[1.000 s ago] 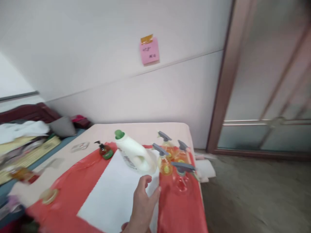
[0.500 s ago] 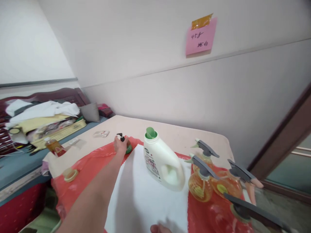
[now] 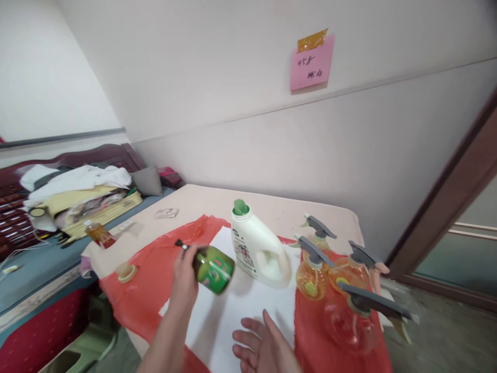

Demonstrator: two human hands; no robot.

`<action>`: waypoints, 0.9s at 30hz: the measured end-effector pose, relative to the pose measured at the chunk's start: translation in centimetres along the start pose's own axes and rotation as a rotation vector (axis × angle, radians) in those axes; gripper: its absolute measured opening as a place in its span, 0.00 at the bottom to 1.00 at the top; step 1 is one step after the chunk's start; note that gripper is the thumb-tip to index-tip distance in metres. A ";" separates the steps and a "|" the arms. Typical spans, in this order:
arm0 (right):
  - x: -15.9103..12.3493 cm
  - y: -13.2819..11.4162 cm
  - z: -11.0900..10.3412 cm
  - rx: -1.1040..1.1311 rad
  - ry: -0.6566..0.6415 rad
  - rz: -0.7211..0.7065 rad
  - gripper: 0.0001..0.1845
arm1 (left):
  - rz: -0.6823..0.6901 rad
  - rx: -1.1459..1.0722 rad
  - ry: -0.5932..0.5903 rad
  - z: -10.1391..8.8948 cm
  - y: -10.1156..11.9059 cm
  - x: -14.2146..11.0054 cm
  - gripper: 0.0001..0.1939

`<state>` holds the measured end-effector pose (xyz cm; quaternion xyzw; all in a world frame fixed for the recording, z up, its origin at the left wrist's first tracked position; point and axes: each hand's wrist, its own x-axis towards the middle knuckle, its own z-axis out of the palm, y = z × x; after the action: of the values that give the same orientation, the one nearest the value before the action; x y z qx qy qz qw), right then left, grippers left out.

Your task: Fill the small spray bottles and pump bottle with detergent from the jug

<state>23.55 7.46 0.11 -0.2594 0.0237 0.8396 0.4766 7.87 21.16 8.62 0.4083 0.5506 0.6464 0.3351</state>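
My left hand (image 3: pixel 184 274) is closed round the neck end of a green pump bottle (image 3: pixel 213 269) with a black pump top. The bottle is tilted well over above the white sheet (image 3: pixel 209 331), its base toward the right. Palm up and fingers spread, my right hand (image 3: pixel 258 342) is at the lower middle with nothing in it. Just beyond the hands, a white jug with a handle (image 3: pixel 256 248) stands on the sheet, a green piece in its mouth.
Several spray bottles (image 3: pixel 312 280) with grey trigger heads stand on red plastic (image 3: pixel 306 331) at the right. A tape roll (image 3: pixel 127 273) lies at the left, near an amber bottle (image 3: pixel 99 234). Behind the table (image 3: pixel 217 199) is a wall with a pink note (image 3: pixel 311 65).
My left hand has lifted the green bottle from the table's far side and brought it nearer, tilting it. My right hand has come further into view, opened. The view has shifted slightly.
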 end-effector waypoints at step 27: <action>-1.5 -0.2 1.6 -0.373 -0.049 -0.400 0.36 | -0.471 -0.426 -0.718 -0.9 2.3 -7.1 0.12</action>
<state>23.64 6.81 2.19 -0.3218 -0.1948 0.7248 0.5772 10.29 14.08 9.72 0.3921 0.3330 0.4696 0.7176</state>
